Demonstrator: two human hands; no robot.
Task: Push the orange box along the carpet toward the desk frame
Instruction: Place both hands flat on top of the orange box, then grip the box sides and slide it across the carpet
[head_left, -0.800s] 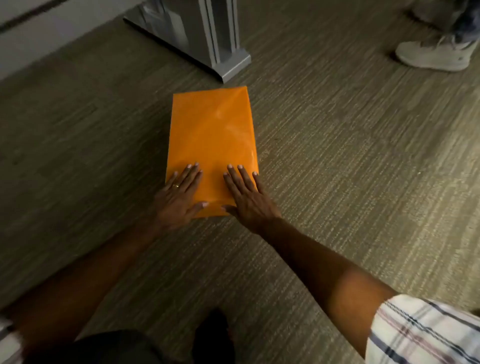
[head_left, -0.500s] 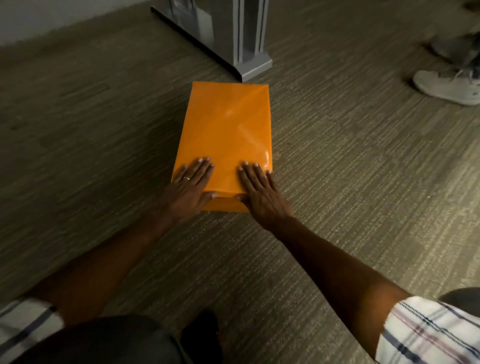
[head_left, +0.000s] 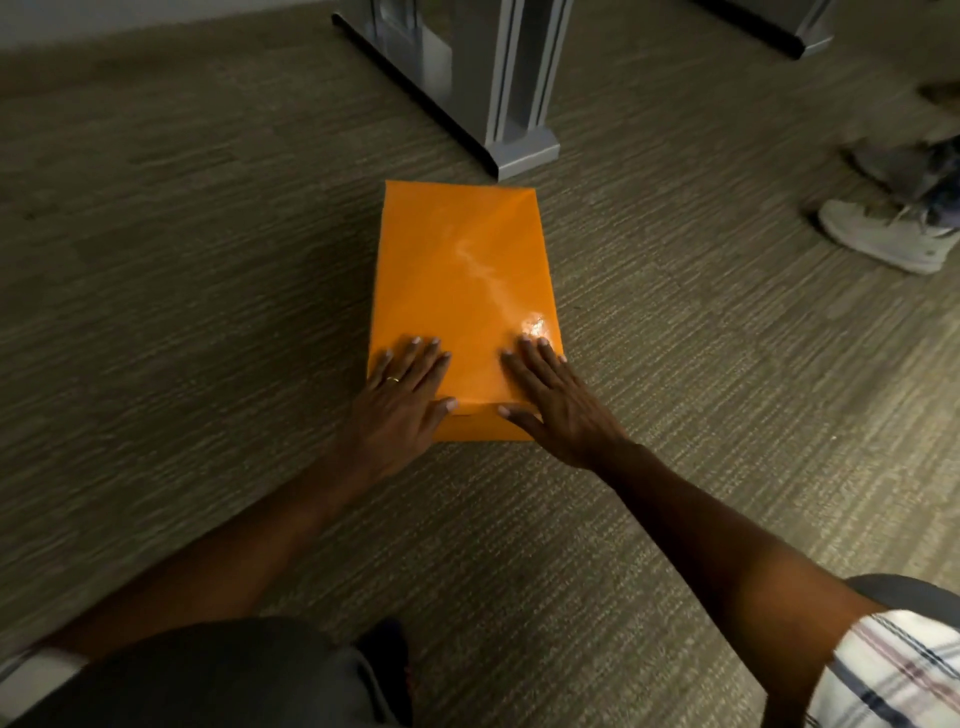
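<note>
A glossy orange box (head_left: 462, 270) lies lengthwise on the grey-brown carpet (head_left: 182, 312). My left hand (head_left: 400, 410) and my right hand (head_left: 561, 410) rest flat on its near end, fingers spread on the top and thumbs over the near edge. Neither hand grips it. The far end of the box sits just short of the grey metal foot of the desk frame (head_left: 519, 150); I cannot tell whether they touch.
A second grey desk foot (head_left: 795, 36) shows at the top right. Another person's pale shoe (head_left: 883, 239) stands on the carpet to the right of the box. My knees are at the bottom edge.
The box has slid away from me with both hands flat on it. The gap between its far end and the desk foot has nearly closed.
</note>
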